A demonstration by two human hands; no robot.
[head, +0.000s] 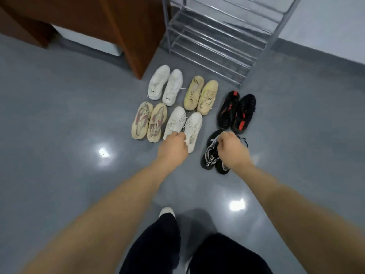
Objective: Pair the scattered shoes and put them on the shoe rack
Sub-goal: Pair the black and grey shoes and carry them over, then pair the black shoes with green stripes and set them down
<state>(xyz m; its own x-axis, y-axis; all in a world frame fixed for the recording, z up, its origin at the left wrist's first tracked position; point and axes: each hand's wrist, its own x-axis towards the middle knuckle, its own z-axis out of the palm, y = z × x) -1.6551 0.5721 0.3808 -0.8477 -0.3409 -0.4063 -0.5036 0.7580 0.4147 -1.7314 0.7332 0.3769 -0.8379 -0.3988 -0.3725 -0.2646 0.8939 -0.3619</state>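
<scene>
At the bottom of the frame the person's dark trousers [158, 250] stand over the grey floor [59, 135], both arms reaching forward. Mid-frame, the left hand [173, 146] is curled at the heels of the white knit pair [182, 125], apparently gripping them, though the fingers are hidden. The right hand [230, 149] is closed likewise over the black mesh pair [212, 155]. I'd say both pairs are about to be lifted; pinching each by both heel collars together should keep the shoes matched, and the loose laces need watching. Beyond lie the beige-and-red pair [149, 121], white pair [166, 85], yellow pair [201, 94] and black-and-red pair [236, 110], all paired. The metal shoe rack [221, 34], top centre, holds nothing yet.
</scene>
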